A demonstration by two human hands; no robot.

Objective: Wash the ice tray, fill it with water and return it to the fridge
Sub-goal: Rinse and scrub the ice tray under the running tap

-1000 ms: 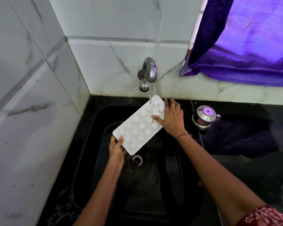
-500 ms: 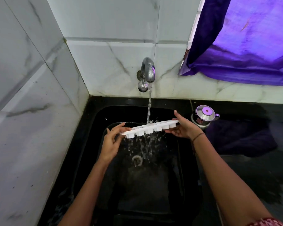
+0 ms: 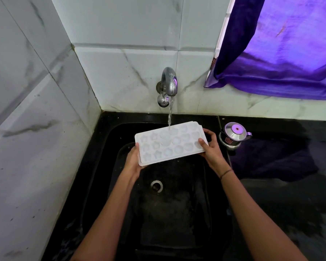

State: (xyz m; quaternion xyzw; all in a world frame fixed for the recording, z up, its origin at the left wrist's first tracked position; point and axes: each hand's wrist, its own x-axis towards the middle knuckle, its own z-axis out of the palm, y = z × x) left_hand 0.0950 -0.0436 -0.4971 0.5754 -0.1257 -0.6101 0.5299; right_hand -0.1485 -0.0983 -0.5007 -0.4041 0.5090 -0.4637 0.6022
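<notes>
A white ice tray (image 3: 169, 143) with star and round moulds is held cavity side up over the black sink (image 3: 109, 166). My left hand (image 3: 133, 161) grips its near left end. My right hand (image 3: 210, 147) grips its right end, thumb on top. Water runs from the chrome tap (image 3: 168, 83) on the tiled wall and lands in the moulds near the tray's far middle. Several cavities hold water.
A small steel pot with a lid (image 3: 233, 135) stands on the black counter just right of the sink. A purple curtain (image 3: 280, 48) hangs at the upper right. The drain (image 3: 156, 185) lies below the tray. Marble tile walls close the left and back.
The tray was tilted with its underside toward me, then held level under the stream spilling water; now it is turned cavity side up, level, with water running into the moulds.
</notes>
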